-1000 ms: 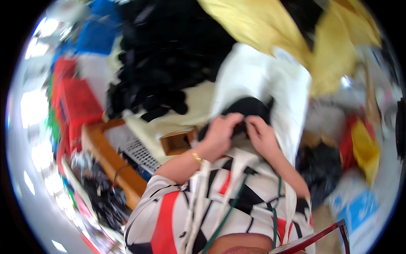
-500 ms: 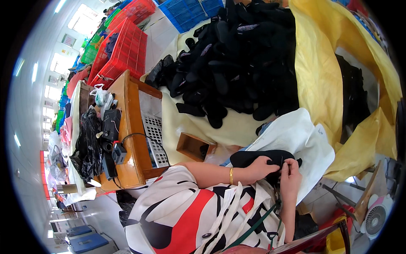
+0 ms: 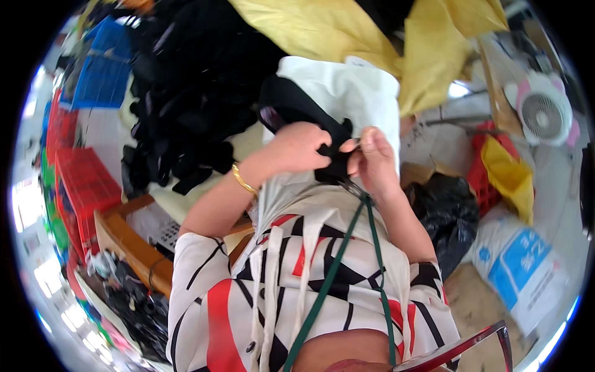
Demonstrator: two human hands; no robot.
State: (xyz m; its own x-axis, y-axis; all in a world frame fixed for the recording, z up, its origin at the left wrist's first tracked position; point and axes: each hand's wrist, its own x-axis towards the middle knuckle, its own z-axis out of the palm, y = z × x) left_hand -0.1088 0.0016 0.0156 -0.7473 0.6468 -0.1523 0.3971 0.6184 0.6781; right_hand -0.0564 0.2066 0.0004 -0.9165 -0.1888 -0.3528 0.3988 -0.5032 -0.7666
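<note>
Down in the middle, on a white cloth (image 3: 372, 99), there's this black fabric piece (image 3: 307, 105), with the left hand (image 3: 300, 147) curled over it, fingers and thumb clamped on the fabric. Right hand (image 3: 377, 160) is just beside its edge, fingertips pinched together, can't really tell on what. Big black pile (image 3: 180, 93) off left, white fan (image 3: 542, 115) way over right

mid-frame, the left hand (image 3: 300, 147) hides part of the black cloth piece (image 3: 300, 104); whether the right hand (image 3: 378, 162) pinches anything is too blurred to tell; the top edge cuts off the yellow sheet (image 3: 322, 25) and black pile (image 3: 192, 80), whose pieces blur together; lower right, glasses (image 3: 455, 352) leave the frame
</note>
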